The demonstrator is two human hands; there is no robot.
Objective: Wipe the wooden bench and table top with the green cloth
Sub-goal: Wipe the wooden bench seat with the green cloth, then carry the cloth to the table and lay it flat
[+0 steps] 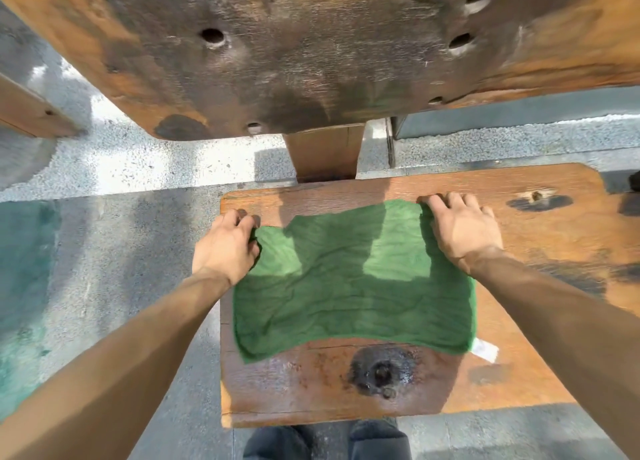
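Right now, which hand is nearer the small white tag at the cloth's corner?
Right. The right hand holds the green cloth's far corner on the white tag's side; the left hand grips the opposite far corner.

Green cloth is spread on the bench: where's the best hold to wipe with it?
Probably the two far corners of the green cloth, gripped from above. It lies flat on the bench, and the left hand and right hand already sit there.
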